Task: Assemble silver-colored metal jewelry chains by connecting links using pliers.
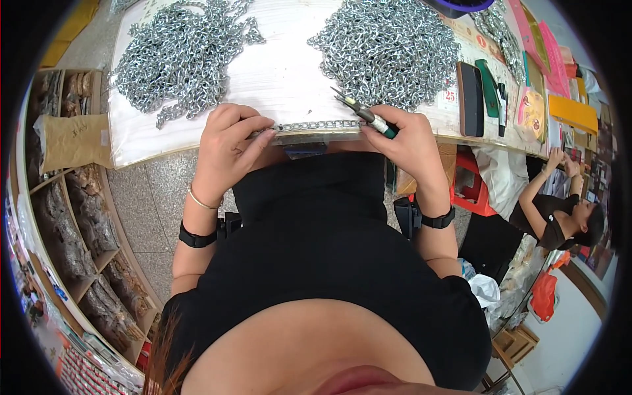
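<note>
From my remote seat I look down on 2 bare hands at the front edge of a white-topped table (283, 72). The left hand (227, 138) has its thumb and fingertips pinched together, with no gap I can see, on the left end of a short silver metal link chain (321, 124). That chain runs straight along the table's front edge, between the 2 hands. My right hand (408, 141) is curled around a pair of pliers with dark green and black handles (380, 124), their tips pointing up and to the left. The chain's right end meets the right fingers (whether they pinch it too, I cannot tell).

Beyond the hands I see 2 heaps: a loose silver chain pile on the left (174, 66) and a denser silver chain pile on the right (388, 52). Right of the second lie a dark rectangular phone-like slab (470, 99), a long green object (488, 89) and a slim black pen (502, 108). At far right, a co-worker in dark clothing (550, 214) has both arms raised toward the tabletop.
</note>
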`<state>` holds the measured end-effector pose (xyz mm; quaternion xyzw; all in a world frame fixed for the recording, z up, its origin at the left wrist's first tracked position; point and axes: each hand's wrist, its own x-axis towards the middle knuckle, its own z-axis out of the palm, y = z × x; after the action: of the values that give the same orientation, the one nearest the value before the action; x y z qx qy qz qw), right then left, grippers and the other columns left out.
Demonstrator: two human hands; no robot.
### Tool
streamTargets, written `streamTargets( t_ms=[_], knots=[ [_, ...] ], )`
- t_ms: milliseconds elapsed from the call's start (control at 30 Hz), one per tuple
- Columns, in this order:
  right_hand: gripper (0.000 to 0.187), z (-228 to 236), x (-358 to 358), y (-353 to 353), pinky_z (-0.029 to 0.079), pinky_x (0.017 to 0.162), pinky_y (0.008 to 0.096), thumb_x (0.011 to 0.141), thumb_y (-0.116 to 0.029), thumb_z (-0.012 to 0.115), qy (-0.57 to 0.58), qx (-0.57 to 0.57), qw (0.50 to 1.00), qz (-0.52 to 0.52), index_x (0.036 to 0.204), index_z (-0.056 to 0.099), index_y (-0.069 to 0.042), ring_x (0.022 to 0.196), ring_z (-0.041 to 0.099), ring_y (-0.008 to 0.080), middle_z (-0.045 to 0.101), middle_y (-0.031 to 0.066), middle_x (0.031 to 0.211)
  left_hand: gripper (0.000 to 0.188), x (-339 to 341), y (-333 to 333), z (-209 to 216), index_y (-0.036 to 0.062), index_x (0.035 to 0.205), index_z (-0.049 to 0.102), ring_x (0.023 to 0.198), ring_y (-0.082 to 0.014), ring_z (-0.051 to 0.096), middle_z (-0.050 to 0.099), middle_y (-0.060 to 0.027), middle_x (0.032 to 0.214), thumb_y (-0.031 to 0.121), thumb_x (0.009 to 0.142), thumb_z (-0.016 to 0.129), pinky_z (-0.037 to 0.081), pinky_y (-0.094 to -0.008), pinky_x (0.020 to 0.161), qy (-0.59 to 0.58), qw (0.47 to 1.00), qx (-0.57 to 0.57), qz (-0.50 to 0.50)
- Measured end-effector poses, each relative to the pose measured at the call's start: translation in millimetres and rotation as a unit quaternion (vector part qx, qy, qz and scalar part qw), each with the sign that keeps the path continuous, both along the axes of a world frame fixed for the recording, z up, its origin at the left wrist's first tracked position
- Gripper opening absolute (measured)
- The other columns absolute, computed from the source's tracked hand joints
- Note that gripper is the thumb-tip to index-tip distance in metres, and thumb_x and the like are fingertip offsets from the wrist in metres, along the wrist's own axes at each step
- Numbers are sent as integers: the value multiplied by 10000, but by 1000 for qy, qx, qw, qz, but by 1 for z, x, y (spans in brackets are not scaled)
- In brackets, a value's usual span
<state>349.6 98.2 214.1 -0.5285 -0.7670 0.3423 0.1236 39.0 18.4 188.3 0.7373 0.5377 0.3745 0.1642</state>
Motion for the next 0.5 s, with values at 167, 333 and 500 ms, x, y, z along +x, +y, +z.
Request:
streamTargets(
  t_ms=[167, 333, 500],
  knots=[
    [263, -2, -1, 0, 480, 639, 278, 848, -164, 791, 14, 19, 1000, 4, 1070, 751, -28, 661, 613, 121, 726, 97, 807, 133, -1, 1, -1, 64, 903, 763, 882, -262, 607, 668, -55, 895, 69, 778, 811, 476, -370, 783, 5, 1000, -7, 3],
    [255, 2, 10, 3, 465, 621, 278, 868, -177, 794, 79, -38, 996, -8, 1056, 747, -12, 651, 601, 118, 712, 41, 807, 131, 4, 3, 1, 62, 900, 766, 886, -262, 605, 661, -53, 890, 65, 777, 812, 474, -371, 787, -3, 1000, -24, -4],
    [277, 15, 39, 0, 481, 656, 290, 939, -181, 728, 271, -215, 934, -91, 1146, 694, 1, 743, 618, 120, 681, 13, 877, 134, 3, 1, 4, 65, 901, 770, 889, -260, 604, 657, -52, 890, 62, 775, 813, 476, -371, 796, 2, 1000, -26, 2]
  ],
)
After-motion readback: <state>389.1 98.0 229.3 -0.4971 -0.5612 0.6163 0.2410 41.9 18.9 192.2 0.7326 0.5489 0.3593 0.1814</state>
